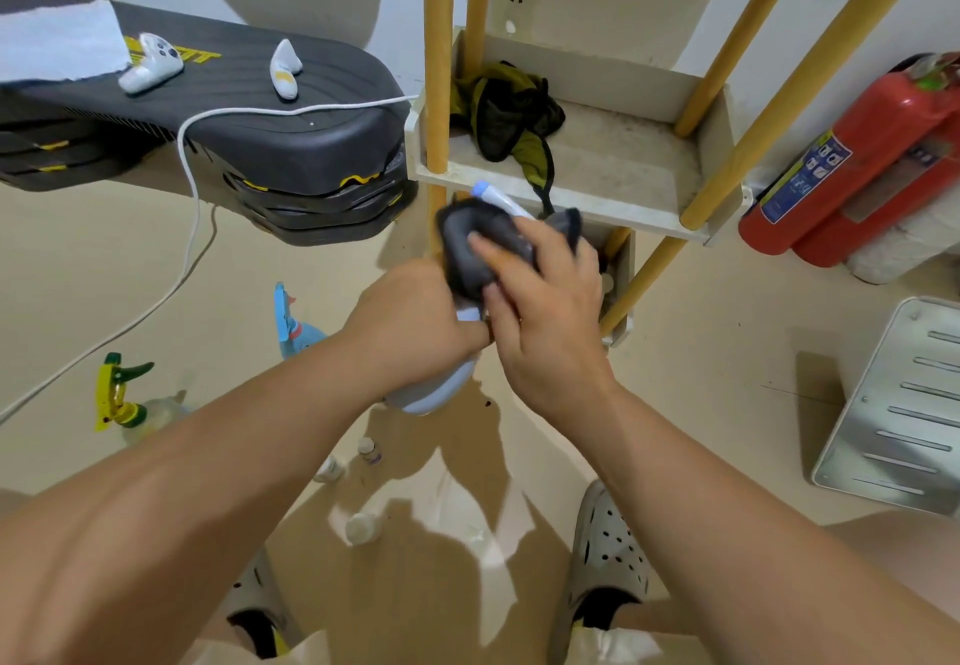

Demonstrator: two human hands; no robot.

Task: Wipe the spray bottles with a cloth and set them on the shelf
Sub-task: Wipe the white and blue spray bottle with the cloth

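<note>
Beige floor (pixel 104 301) before the shelf (pixel 613 207): left hand (pixel 410 321) grips the spray bottle (pixel 436 389), right hand (pixel 545 311) clutches a grey cloth (pixel 467 249) over its head.

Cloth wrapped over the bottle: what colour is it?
The cloth is dark grey; head view.

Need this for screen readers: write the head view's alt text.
The left hand holds a pale blue spray bottle while the right hand holds a grey cloth against its top, before a shelf. A turquoise bottle and a yellow-green bottle stand on the floor.
</note>
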